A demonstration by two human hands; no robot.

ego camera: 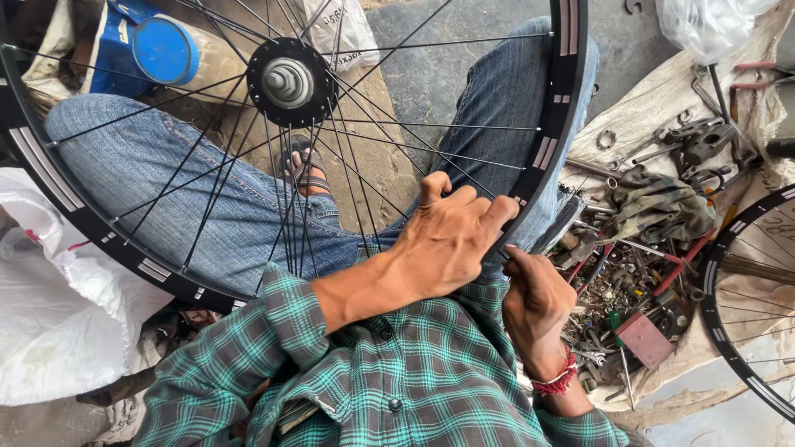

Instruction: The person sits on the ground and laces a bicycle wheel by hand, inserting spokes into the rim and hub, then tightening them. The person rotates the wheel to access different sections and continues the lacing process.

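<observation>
Your left hand [447, 236] reaches across your lap to the black bicycle wheel [99, 215] resting over your jeans-clad knees, its fingers [464, 199] spread and hooked over the spokes [364, 178] right by the rim [556, 124]. Your right hand [534, 302] sits just below it, fingers curled together against the inner edge of the rim; whether they pinch a spoke or a small tool, you cannot tell from here. The hub [287, 81] lies above your sandalled foot [305, 170]. To your right, a heap of spanners and loose metal parts [638, 248] lies on a cloth [662, 91], beside a second wheel [745, 290]. A white plastic bag [50, 306] sits at your left.
</observation>
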